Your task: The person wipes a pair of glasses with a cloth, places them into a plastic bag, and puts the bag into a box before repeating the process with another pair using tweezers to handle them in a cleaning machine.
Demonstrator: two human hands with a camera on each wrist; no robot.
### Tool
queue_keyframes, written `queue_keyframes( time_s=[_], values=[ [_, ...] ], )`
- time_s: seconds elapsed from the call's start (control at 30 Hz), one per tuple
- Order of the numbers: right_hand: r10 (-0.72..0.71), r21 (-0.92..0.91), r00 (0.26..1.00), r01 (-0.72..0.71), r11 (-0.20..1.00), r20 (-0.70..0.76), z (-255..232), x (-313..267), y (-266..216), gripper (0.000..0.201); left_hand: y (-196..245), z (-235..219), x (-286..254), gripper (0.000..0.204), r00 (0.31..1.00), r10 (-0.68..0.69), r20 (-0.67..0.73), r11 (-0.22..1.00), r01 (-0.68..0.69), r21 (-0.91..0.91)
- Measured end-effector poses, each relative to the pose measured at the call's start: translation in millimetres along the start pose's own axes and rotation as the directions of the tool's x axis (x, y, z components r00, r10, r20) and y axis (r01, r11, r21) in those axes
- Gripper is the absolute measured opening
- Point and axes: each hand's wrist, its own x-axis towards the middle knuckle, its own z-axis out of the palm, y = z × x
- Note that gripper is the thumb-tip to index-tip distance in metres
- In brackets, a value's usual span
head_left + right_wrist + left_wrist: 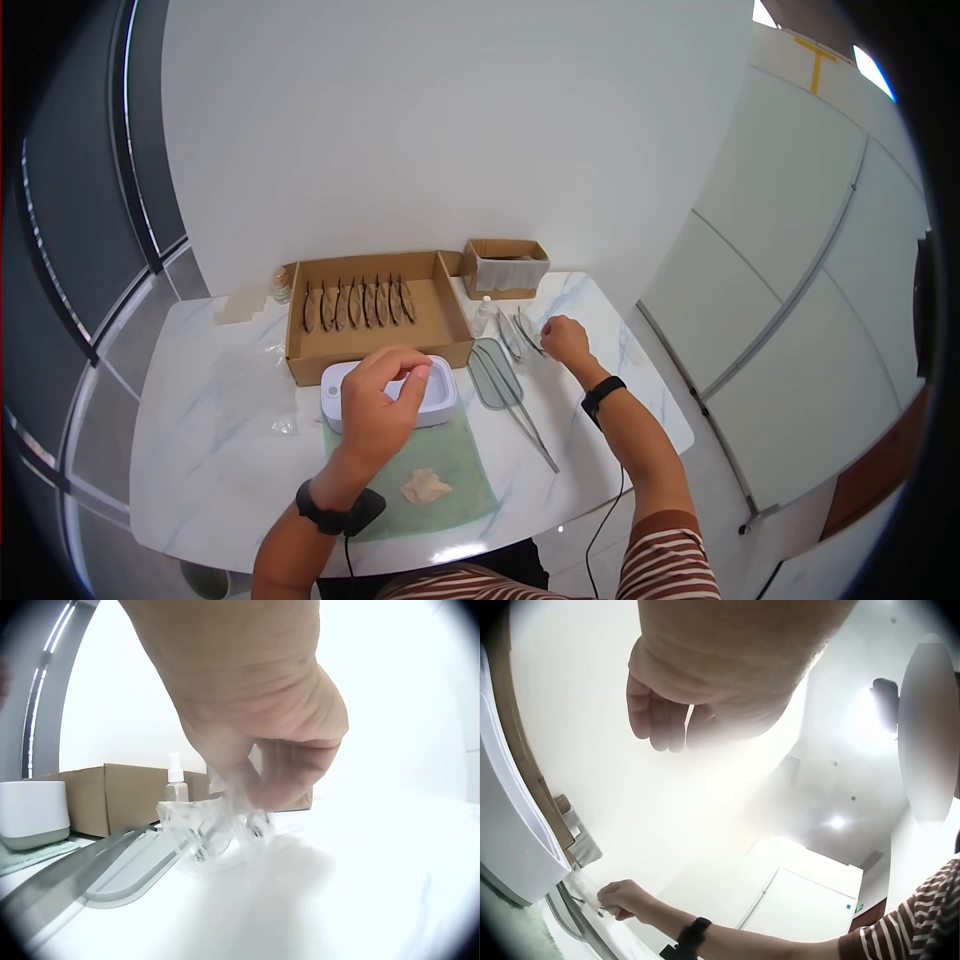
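Note:
My right hand (567,340) is at the right part of the table, fingers curled. In the right wrist view it pinches a thin clear plastic piece (196,825) with small dark bits showing through, low over the tabletop. Two slim dark-edged items (510,334) lie just left of that hand. Over the white oblong device (440,405) with a hollow basin hovers my left hand (380,395), fingers loosely bent and nothing seen in them. It covers part of the device, which rests on a green cloth (450,505).
A cardboard tray (440,300) holds several upright brown, dark-edged curved pieces in a row. Behind are a small carton (510,285) and a spray bottle (176,780). Long tweezers (530,430) lie across a grey-green tray (490,375). A crumpled beige cloth (426,487) sits nearby; plastic bags (255,390) lie left.

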Motion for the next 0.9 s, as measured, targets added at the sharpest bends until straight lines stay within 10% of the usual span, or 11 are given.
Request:
queue_keyframes(
  time_s=[0.9],
  values=[
    [-0.039,0.075,0.988,0.028,0.997,0.149,4,-16,-6,0.028,1,4,0,0.009,0.999,-0.02,0.041,1.0,0.02,-0.002]
  ],
)
